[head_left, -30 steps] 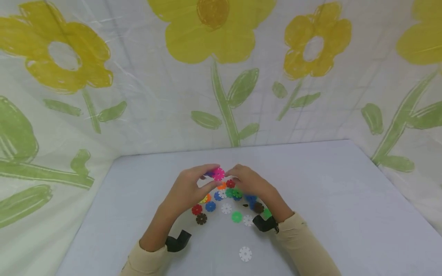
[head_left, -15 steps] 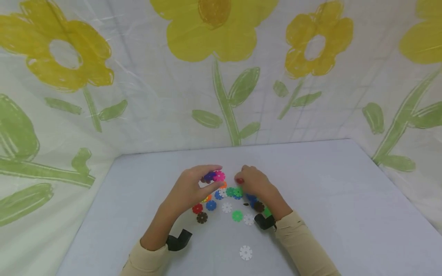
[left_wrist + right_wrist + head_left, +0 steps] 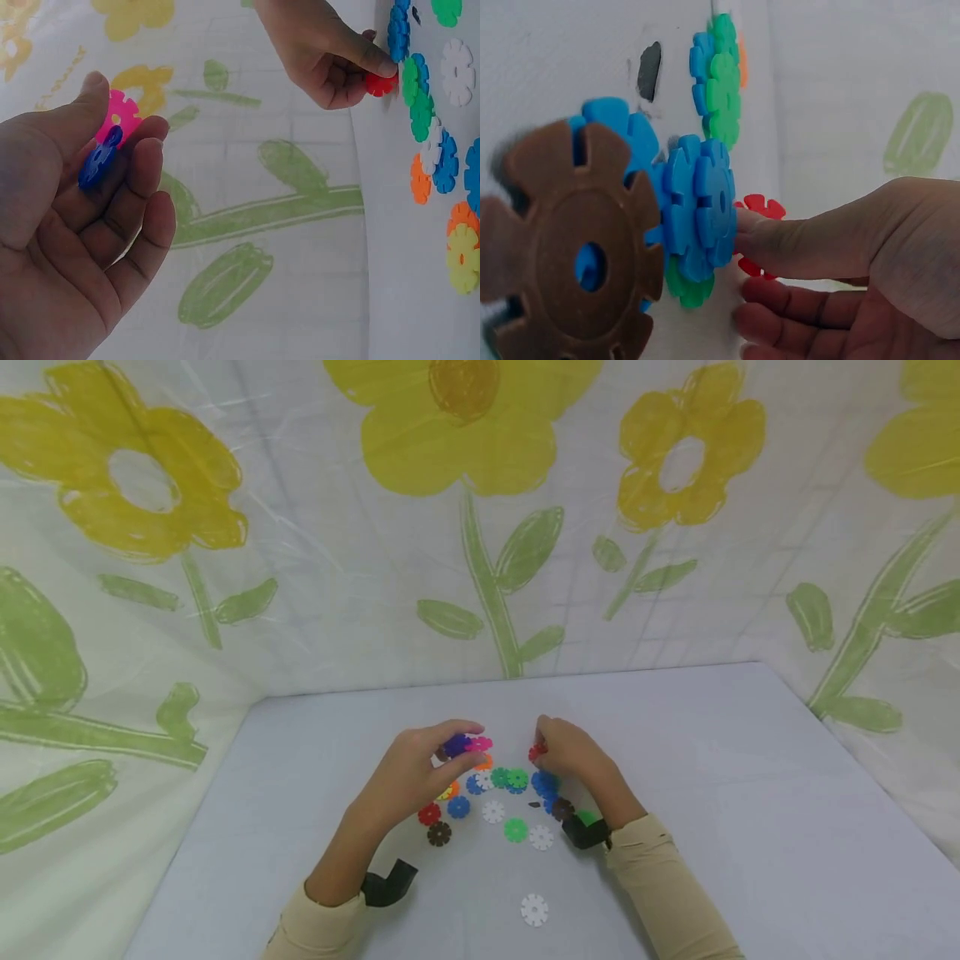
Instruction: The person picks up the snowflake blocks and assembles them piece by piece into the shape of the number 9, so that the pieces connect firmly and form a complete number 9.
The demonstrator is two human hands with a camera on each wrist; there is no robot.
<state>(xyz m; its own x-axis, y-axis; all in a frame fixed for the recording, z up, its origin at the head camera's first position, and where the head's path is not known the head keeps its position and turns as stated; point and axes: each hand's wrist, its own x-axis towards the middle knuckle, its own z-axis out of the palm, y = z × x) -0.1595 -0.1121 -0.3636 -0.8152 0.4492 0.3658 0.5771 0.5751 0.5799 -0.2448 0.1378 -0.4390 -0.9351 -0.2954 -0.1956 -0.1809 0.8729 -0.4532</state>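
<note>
My left hand (image 3: pixel 405 772) holds a pink notched disc (image 3: pixel 121 115) joined to a dark blue disc (image 3: pixel 99 166), above the table. In the left wrist view the thumb and fingers curl round the pair. To the right, my right hand (image 3: pixel 573 752) pinches a red disc (image 3: pixel 536 752) between thumb and fingers, beside blue discs (image 3: pixel 545 783). The right wrist view shows the red disc (image 3: pixel 763 204) partly behind the thumb, with a brown disc (image 3: pixel 585 240) close to the camera.
More discs lie between the forearms: green (image 3: pixel 515 830), white (image 3: pixel 493 812), blue (image 3: pixel 459 807), red (image 3: pixel 429 813) and brown (image 3: pixel 439 834). One white disc (image 3: pixel 534 910) lies nearer the front. A flower-printed cloth (image 3: pixel 337 568) hangs behind the table (image 3: pixel 712 777).
My right hand has moved away from my left hand to the right, and the red disc from the pile is now in its fingers. The pink disc has tilted in my left hand.
</note>
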